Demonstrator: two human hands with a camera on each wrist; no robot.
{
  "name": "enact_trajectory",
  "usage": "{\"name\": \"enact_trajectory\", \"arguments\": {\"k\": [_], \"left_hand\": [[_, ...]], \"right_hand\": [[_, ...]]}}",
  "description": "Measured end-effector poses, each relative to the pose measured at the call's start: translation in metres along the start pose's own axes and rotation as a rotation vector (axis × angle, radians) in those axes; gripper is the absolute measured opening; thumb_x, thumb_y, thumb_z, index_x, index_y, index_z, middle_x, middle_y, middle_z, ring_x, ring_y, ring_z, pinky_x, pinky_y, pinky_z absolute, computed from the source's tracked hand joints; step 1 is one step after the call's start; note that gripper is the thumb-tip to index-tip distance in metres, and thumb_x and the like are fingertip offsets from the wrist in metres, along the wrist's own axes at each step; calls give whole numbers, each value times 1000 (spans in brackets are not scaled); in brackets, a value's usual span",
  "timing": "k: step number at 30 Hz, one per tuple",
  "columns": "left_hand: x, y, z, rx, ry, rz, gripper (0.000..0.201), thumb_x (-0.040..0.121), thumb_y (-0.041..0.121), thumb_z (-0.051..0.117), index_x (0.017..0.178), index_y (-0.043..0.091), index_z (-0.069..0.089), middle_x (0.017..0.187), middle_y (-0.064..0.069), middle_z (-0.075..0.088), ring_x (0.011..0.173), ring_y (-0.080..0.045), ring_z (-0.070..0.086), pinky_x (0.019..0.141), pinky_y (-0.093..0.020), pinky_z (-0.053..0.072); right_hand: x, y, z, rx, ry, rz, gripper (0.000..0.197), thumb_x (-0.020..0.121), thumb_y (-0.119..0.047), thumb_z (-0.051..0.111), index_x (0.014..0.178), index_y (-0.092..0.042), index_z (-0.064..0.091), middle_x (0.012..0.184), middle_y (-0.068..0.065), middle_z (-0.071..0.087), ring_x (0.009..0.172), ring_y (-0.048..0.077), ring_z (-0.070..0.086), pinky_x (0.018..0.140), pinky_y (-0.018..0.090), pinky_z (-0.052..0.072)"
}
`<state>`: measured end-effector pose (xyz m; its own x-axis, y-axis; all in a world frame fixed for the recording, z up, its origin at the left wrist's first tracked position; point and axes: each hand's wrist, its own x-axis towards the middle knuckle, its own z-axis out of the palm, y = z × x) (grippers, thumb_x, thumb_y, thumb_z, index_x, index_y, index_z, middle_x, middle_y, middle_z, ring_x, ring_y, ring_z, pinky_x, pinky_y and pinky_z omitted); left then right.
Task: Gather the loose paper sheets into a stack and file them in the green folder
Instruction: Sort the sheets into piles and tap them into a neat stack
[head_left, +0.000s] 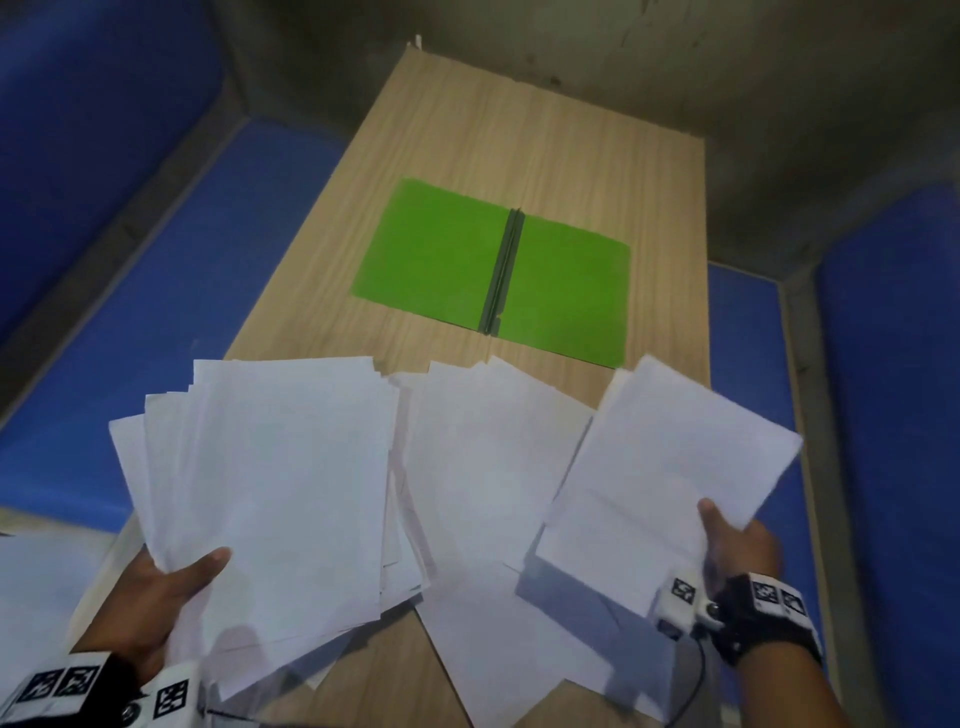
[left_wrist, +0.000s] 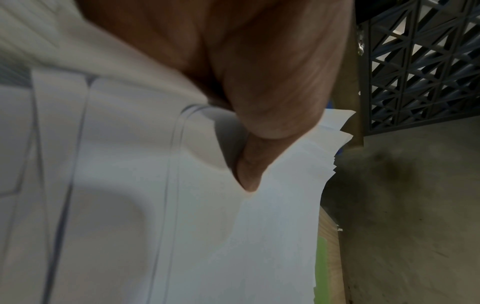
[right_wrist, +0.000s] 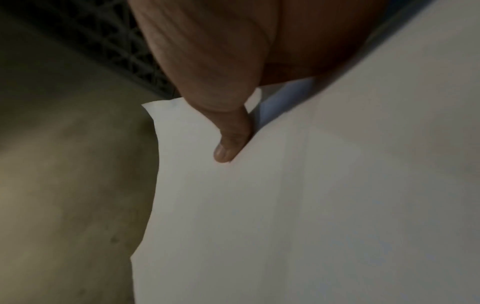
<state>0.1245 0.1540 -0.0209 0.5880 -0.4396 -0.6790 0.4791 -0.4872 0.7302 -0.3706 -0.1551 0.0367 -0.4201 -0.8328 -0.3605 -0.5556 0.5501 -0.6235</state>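
Note:
The green folder (head_left: 493, 273) lies open and flat in the middle of the wooden table (head_left: 571, 156), its dark spine upward. My left hand (head_left: 171, 587) holds a fanned bundle of white sheets (head_left: 270, 493) near the front left, thumb on top; the left wrist view shows that thumb (left_wrist: 249, 170) pressed on the paper (left_wrist: 207, 236). My right hand (head_left: 737, 545) pinches a smaller bundle of sheets (head_left: 670, 467) at the front right, thumb (right_wrist: 228, 144) on top of the paper (right_wrist: 311, 205). More loose sheets (head_left: 488, 467) lie on the table between the two bundles.
Blue padded seating (head_left: 156, 260) runs along the table's left side and another blue cushion (head_left: 883, 364) along its right. A grey concrete wall stands behind the table's far end. A dark lattice panel (left_wrist: 420, 61) shows in the left wrist view.

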Motion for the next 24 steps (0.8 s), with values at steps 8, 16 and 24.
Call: {"name": "enact_trajectory", "arguments": {"k": [8,16,24], "left_hand": [[-13,16,11,-6,6,-4,53,95,-4,63,144,14,52,124,-17,65,112,-38,61,100,-54,45],[-5,5,3,57,35,3,56,92,-1,69,144,14,53,128,-16,67,118,-40,63,107,-58,44],[-1,-4,12,131,14,-4,58,93,2,71,146,13,50,125,-14,64,110,-36,60,99,-50,45]], "right_hand": [[-10,4,29,-283,-588,-181,18,73,-12,80,89,-11,73,86,4,74,82,21,67,69,30,54],[-32,-9,120,-164,-434,11,60,76,-37,76,118,3,61,119,17,65,107,32,63,89,38,51],[-56,-41,170,-263,-194,208,93,52,-42,87,126,-14,37,130,15,39,114,40,51,88,48,52]]}}
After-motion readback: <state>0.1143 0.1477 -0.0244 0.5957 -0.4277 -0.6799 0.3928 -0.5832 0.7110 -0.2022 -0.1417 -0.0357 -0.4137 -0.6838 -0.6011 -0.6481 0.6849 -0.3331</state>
